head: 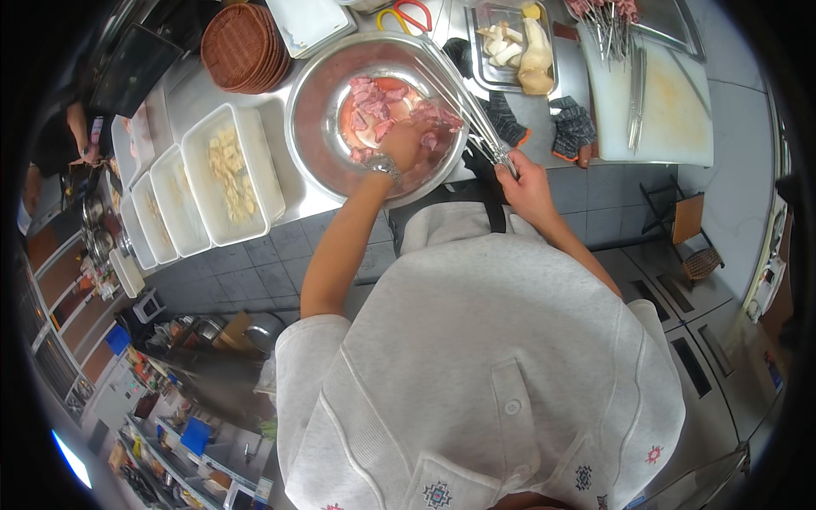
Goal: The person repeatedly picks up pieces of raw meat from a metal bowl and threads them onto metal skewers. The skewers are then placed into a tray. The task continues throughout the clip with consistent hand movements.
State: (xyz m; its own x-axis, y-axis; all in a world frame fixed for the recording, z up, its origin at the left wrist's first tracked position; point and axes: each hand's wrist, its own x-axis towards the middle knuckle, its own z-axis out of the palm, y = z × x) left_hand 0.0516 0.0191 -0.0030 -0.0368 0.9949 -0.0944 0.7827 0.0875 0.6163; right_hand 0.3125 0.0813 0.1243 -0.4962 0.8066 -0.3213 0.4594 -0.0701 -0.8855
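A large steel bowl holds chunks of raw red meat in reddish liquid. My left hand, with a metal watch on its wrist, reaches down into the bowl among the meat; its fingertips are hard to make out. A bundle of metal skewers is gripped at its near end by my right hand, just right of the bowl. The skewers slant up and left across the bowl's right rim. Scissors with red and yellow handles lie behind the bowl.
White tubs of cut pale food stand on the left. Woven baskets are stacked behind. On the right are a steel tray of mushrooms, dark gloves, and a white cutting board with skewers and skewered meat. A person's arm shows far left.
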